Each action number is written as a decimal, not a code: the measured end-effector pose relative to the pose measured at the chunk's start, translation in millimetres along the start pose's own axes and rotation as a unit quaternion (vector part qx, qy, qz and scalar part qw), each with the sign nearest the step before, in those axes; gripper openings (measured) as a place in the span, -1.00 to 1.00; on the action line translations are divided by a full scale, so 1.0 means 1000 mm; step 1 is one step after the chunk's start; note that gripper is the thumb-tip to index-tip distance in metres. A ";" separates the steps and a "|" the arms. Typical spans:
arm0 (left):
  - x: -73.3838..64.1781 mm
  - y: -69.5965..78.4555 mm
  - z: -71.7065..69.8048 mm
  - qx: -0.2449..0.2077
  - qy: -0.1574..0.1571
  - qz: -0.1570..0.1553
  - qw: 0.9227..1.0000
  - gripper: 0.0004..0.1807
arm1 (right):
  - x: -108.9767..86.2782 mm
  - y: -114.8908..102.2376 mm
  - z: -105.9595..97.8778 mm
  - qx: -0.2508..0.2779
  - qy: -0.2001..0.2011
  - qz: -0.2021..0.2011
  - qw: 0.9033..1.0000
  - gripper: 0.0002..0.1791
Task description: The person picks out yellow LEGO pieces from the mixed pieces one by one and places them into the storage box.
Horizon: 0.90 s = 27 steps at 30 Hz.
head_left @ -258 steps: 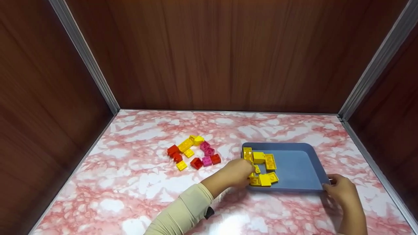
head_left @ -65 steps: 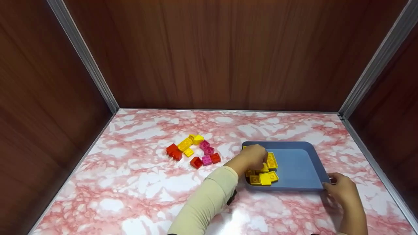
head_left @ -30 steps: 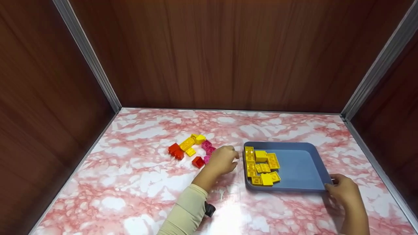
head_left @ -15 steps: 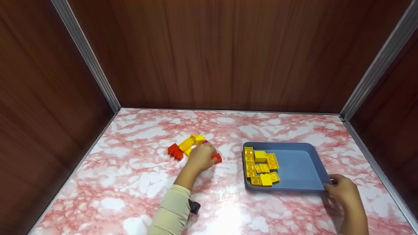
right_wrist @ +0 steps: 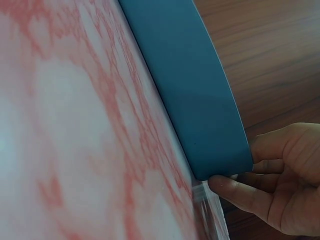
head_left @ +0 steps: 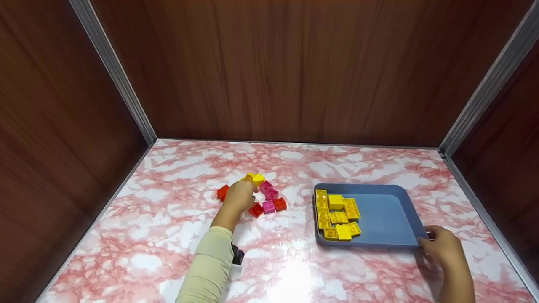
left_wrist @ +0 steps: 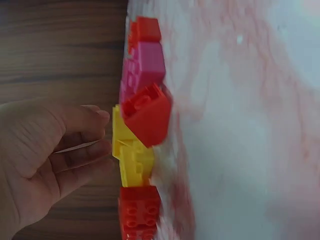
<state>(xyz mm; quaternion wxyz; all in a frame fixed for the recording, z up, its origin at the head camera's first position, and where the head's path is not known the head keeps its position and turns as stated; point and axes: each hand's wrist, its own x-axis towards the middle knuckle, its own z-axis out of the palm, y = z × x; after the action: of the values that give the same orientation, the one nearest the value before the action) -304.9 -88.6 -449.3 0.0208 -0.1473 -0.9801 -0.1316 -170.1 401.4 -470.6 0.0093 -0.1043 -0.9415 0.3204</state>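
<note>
My left hand [head_left: 240, 195] hovers over the loose building bricks on the table, fingers loosely bent and apart from them in the left wrist view. Nothing lies between those fingers. Close to it are yellow bricks [left_wrist: 136, 162], a red sloped brick [left_wrist: 150, 117], pink bricks [head_left: 268, 206] and a red brick [head_left: 223, 192]. In the head view the hand hides some of the yellow ones. My right hand [head_left: 443, 244] pinches the near right corner of the blue-grey tray [head_left: 389, 216], thumb on one side and fingers on the other. Several yellow bricks [head_left: 343, 232] lie along the tray's left part.
Pink-and-white marbled table [head_left: 143, 261] surrounds the tray and the brick pile. A brown wood-look panel [head_left: 294, 75] rises behind, with similar panels on both sides joined by grey metal strips [head_left: 484, 75]. Another red brick [head_left: 279, 204] lies at the pile's right end.
A small yellow brick at the pile's near left went into the tray. My left hand then came back from the tray leftward over the pile. The right hand stays at the tray corner.
</note>
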 end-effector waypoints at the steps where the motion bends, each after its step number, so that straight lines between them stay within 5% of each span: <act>1: 0.002 -0.002 0.001 0.000 -0.010 -0.008 1.000 -0.77 | 0.000 0.000 0.000 0.002 0.000 0.003 1.000 -0.44; 13: 0.019 -0.008 0.014 0.067 -0.040 -0.025 0.997 -0.94 | -0.002 0.001 0.001 0.013 -0.007 0.002 1.000 -0.45; 27: 0.024 -0.012 0.018 0.077 -0.023 -0.031 0.996 -0.95 | -0.001 0.001 -0.001 0.006 0.009 -0.010 1.000 -0.46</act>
<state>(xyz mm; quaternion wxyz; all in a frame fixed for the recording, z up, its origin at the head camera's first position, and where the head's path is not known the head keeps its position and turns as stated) -330.9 -88.0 -467.8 0.0058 -0.1174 -0.9916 -0.0534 -168.9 402.6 -471.0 0.0211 -0.0978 -0.9405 0.3248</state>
